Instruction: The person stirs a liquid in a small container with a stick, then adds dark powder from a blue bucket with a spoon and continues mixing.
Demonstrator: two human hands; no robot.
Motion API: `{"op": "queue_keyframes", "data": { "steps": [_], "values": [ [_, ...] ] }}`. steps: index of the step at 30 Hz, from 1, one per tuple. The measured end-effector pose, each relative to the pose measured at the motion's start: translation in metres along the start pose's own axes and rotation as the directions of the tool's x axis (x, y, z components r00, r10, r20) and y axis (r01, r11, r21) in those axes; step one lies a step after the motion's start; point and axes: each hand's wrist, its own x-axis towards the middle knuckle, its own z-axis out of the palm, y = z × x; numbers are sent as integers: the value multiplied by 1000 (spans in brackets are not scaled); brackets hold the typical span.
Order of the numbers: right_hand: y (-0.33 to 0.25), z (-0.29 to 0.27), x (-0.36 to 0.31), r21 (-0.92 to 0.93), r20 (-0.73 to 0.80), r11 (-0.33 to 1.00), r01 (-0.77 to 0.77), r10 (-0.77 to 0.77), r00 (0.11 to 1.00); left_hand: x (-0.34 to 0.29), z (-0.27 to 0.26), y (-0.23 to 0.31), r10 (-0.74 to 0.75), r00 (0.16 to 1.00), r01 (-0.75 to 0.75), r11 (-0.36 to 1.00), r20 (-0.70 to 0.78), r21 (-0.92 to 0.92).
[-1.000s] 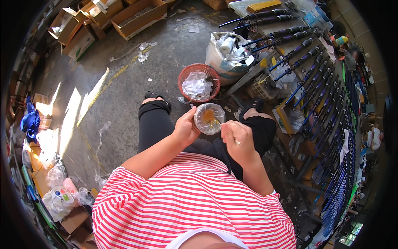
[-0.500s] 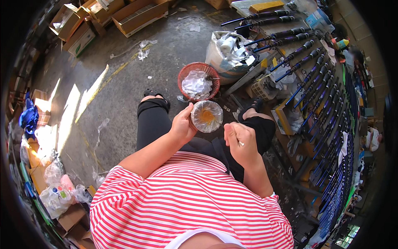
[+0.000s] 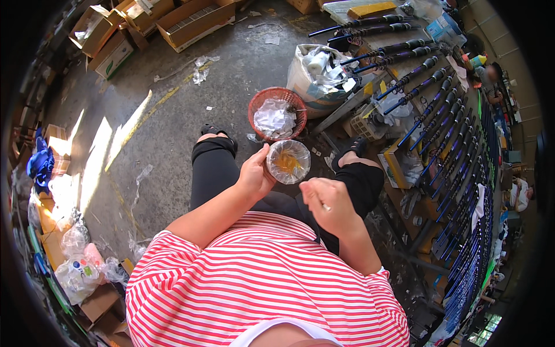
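Note:
A round cup lined with clear plastic film (image 3: 288, 162) is gripped from its left side by my left hand (image 3: 256, 173). Amber, honey-coloured matter lies in the bottom of the cup. Just below and right of the rim hovers my right hand (image 3: 330, 207), its fingers curled closed and apart from the cup. A small pale spot shows on that hand; whether it is a ring or part of something held, I cannot tell. The fingertips are partly hidden by the fist.
Beyond the cup stand a red basket (image 3: 277, 95) of crumpled plastic and a white sack (image 3: 315, 78) of scraps. Several fishing rods (image 3: 425, 121) line a bench at my right. Cardboard boxes (image 3: 193, 26) sit far left; plastic bags (image 3: 81, 277) lie near left. Another person (image 3: 491, 84) is far right.
My right hand has moved left, closer to the cup's lower right side, still closed. The left hand and cup have stayed in place. A person at far right has shifted.

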Motion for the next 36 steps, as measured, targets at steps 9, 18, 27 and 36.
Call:
{"op": "queue_keyframes", "data": {
  "steps": [9,18,27,36],
  "values": [
    [1,-1,-2,-28,-18,1000,4,-5,1000,3,-4,-3,-11,1000,10,999,-21,-48],
    [0,0,3,-60,-105,997,42,-48,993,2,-8,-6,-50,998,49,998,-39,-35],
    [2,-3,2,-86,-102,996,-23,14,995,0,-7,-6,-60,998,60,998,-28,4],
    [1,5,4,-87,-118,987,136,-146,982,3,-10,-7,-74,997,74,997,-9,14]
  ]
}}
